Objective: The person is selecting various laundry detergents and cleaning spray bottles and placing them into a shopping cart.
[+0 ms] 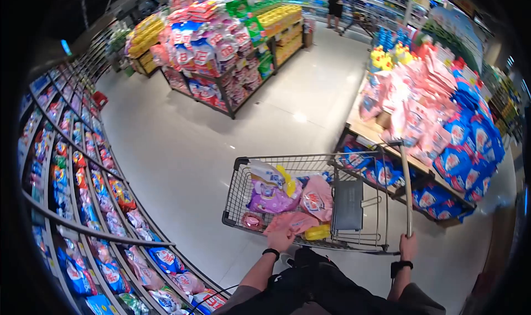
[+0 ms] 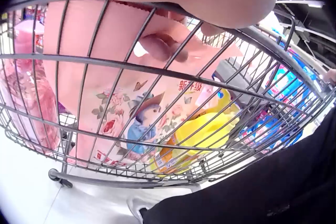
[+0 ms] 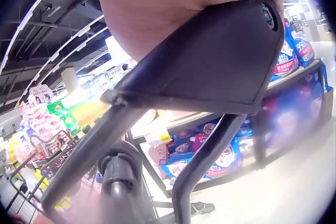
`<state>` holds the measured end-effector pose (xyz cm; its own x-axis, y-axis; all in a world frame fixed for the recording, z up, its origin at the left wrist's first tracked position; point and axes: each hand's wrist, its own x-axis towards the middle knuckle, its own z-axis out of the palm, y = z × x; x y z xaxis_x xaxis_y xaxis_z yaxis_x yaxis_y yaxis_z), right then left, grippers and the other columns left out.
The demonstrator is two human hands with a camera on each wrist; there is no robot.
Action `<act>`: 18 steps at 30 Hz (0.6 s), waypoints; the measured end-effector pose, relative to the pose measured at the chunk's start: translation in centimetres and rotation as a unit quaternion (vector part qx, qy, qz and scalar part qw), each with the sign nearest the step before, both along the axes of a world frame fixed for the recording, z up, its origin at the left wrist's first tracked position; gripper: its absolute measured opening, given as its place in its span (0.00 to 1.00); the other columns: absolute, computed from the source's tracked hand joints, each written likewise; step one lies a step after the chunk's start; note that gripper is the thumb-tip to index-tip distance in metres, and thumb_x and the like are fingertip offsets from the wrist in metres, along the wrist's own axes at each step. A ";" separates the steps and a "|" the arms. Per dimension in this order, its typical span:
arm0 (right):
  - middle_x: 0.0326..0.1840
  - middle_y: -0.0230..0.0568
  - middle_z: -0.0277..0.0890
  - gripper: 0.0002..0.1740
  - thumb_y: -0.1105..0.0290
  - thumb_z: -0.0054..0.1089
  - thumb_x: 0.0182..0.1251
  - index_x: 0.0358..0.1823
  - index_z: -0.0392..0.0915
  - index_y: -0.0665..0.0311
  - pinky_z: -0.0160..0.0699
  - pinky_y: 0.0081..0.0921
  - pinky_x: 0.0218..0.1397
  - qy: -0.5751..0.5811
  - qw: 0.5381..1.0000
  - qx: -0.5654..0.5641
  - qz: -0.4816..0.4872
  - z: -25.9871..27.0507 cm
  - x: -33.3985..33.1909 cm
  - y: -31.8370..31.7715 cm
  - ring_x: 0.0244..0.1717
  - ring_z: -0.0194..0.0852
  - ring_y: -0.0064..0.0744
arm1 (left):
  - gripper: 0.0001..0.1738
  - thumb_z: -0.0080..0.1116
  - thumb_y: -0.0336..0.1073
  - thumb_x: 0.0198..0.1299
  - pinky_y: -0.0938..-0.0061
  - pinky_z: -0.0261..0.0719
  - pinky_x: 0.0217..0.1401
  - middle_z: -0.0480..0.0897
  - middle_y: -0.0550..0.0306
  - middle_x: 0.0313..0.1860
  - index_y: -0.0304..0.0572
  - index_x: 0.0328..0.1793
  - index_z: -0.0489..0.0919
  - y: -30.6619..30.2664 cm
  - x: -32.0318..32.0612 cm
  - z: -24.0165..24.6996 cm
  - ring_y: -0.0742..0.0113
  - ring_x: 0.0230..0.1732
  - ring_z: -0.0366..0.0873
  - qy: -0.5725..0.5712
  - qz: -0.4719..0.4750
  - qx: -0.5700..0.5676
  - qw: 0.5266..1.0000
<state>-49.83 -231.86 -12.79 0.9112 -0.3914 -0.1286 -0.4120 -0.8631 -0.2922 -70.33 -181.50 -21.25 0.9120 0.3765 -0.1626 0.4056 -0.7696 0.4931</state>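
Observation:
A wire shopping cart (image 1: 287, 159) holds a purple bag (image 1: 271, 197), a pink bag (image 1: 317, 199), a yellow pack (image 1: 317, 232) and a flatter pink bag (image 1: 290, 223) by the near side. My left hand (image 1: 281, 239) reaches over the near rim and pinches the edge of that flatter pink bag. Through the wires in the left wrist view, the fingers (image 2: 157, 46) show curled at the floral pink bag (image 2: 121, 98). My right hand (image 1: 408, 247) grips the near end of the cart's handle (image 1: 406, 193); in the right wrist view the palm (image 3: 157, 8) lies over the black handle bracket (image 3: 210, 56), fingers hidden.
Shelves of bagged goods (image 1: 83, 204) curve along the left. A stacked display (image 1: 204, 49) stands ahead across the pale floor (image 1: 166, 143). To the right, a table (image 1: 359, 124) bears pink and blue bags, close to the cart. Someone (image 1: 335, 8) stands far off at the top.

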 end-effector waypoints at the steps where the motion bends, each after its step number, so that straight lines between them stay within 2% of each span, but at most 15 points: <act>1: 0.42 0.57 0.85 0.18 0.60 0.68 0.61 0.43 0.79 0.67 0.82 0.51 0.51 0.008 1.000 0.001 0.019 -0.3 0.6 0.5 0.45 0.85 0.62 | 0.14 0.66 0.53 0.62 0.53 0.83 0.43 0.89 0.55 0.35 0.56 0.46 0.87 0.7 0.2 0.5 0.52 0.40 0.89 -0.014 0.000 -0.004 1.000; 2: 0.42 0.57 0.85 0.18 0.60 0.68 0.61 0.43 0.79 0.67 0.82 0.51 0.51 0.007 0.999 0.004 0.036 0.4 2.5 2.1 0.45 0.85 0.62 | 0.14 0.66 0.53 0.62 0.53 0.83 0.43 0.89 0.55 0.35 0.56 0.46 0.87 1.6 0.6 0.2 0.52 0.40 0.89 -0.015 0.017 0.000 1.000; 4: 0.40 0.57 0.85 0.16 0.62 0.70 0.60 0.40 0.79 0.68 0.82 0.51 0.50 0.052 0.997 0.061 0.010 1.4 1.5 4.9 0.45 0.85 0.61 | 0.16 0.66 0.54 0.62 0.53 0.83 0.43 0.89 0.57 0.34 0.57 0.48 0.87 4.8 0.8 -0.3 0.52 0.40 0.89 -0.009 0.003 0.010 1.000; 5: 0.30 0.54 0.83 0.16 0.64 0.72 0.60 0.38 0.78 0.69 0.84 0.46 0.40 0.045 0.993 0.105 0.030 -2.2 4.3 4.4 0.34 0.87 0.52 | 0.16 0.66 0.54 0.62 0.53 0.83 0.43 0.89 0.57 0.34 0.57 0.48 0.87 6.6 1.6 0.0 0.52 0.40 0.89 -0.004 -0.005 0.012 1.000; 7: 0.18 0.41 0.78 0.15 0.64 0.73 0.62 0.37 0.76 0.65 0.78 0.35 0.20 0.113 0.966 0.234 0.002 0.3 7.6 8.7 0.16 0.80 0.34 | 0.18 0.66 0.55 0.61 0.52 0.83 0.43 0.89 0.55 0.34 0.55 0.49 0.87 9.4 4.1 2.1 0.51 0.40 0.89 0.032 0.027 0.029 0.999; 8: 0.18 0.43 0.79 0.14 0.63 0.71 0.64 0.35 0.78 0.66 0.77 0.35 0.17 0.124 0.962 0.242 0.023 -0.1 9.5 10.0 0.16 0.80 0.34 | 0.18 0.66 0.55 0.61 0.52 0.83 0.43 0.89 0.55 0.34 0.55 0.49 0.87 10.6 4.6 3.0 0.51 0.40 0.89 0.041 -0.006 0.024 0.999; 9: 0.18 0.43 0.79 0.13 0.64 0.71 0.63 0.32 0.81 0.67 0.79 0.34 0.19 0.149 0.962 0.228 0.033 -0.9 12.5 11.3 0.15 0.80 0.33 | 0.20 0.66 0.56 0.62 0.52 0.84 0.45 0.89 0.53 0.36 0.55 0.51 0.87 12.0 6.5 3.2 0.49 0.41 0.89 0.022 0.011 0.042 0.999; 10: 0.22 0.49 0.82 0.14 0.62 0.71 0.62 0.32 0.83 0.69 0.83 0.38 0.26 0.137 0.970 0.201 0.031 -0.4 14.2 13.2 0.20 0.84 0.39 | 0.21 0.66 0.57 0.62 0.52 0.84 0.46 0.89 0.52 0.39 0.54 0.53 0.87 13.4 8.5 2.8 0.48 0.42 0.89 0.003 0.027 0.059 0.998; 11: 0.25 0.55 0.85 0.16 0.61 0.70 0.61 0.32 0.86 0.70 0.87 0.41 0.33 0.128 0.976 0.172 0.035 0.1 15.8 15.4 0.25 0.88 0.46 | 0.21 0.66 0.57 0.62 0.52 0.84 0.46 0.89 0.52 0.39 0.54 0.53 0.87 14.4 10.4 1.9 0.48 0.42 0.89 -0.002 0.005 0.054 0.999; 13: 0.34 0.59 0.87 0.16 0.58 0.68 0.61 0.37 0.88 0.67 0.87 0.49 0.45 0.066 0.994 0.006 0.081 -0.4 18.9 20.3 0.37 0.89 0.57 | 0.26 0.65 0.58 0.61 0.51 0.84 0.50 0.90 0.49 0.45 0.55 0.60 0.85 17.8 11.6 1.1 0.46 0.45 0.89 -0.011 0.035 0.073 0.997; 14: 0.34 0.59 0.87 0.16 0.58 0.68 0.61 0.37 0.88 0.67 0.87 0.49 0.45 0.069 0.995 0.007 0.072 0.1 19.9 22.7 0.37 0.89 0.57 | 0.26 0.65 0.58 0.61 0.51 0.84 0.50 0.90 0.49 0.45 0.55 0.60 0.85 19.7 12.3 0.8 0.46 0.45 0.89 -0.009 0.026 0.073 0.997; 16: 0.40 0.59 0.87 0.17 0.57 0.67 0.61 0.41 0.89 0.63 0.85 0.54 0.51 0.064 0.995 -0.006 0.070 0.6 23.2 27.3 0.45 0.86 0.63 | 0.31 0.65 0.59 0.61 0.50 0.84 0.53 0.90 0.49 0.49 0.56 0.66 0.82 22.3 13.3 0.2 0.46 0.47 0.89 0.055 0.039 0.038 0.997; 18: 0.39 0.59 0.87 0.17 0.57 0.66 0.63 0.42 0.88 0.63 0.85 0.54 0.50 0.059 0.994 -0.010 0.088 1.0 24.8 30.4 0.43 0.87 0.63 | 0.32 0.66 0.60 0.60 0.50 0.84 0.54 0.89 0.50 0.50 0.56 0.67 0.81 25.0 14.7 0.5 0.46 0.48 0.89 0.076 0.042 0.031 0.996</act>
<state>-25.03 -201.43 -11.75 0.9451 -0.2304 -0.2319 -0.2840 -0.9300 -0.2334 -55.66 -156.53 -20.73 0.8441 0.4635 -0.2696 0.5353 -0.7576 0.3735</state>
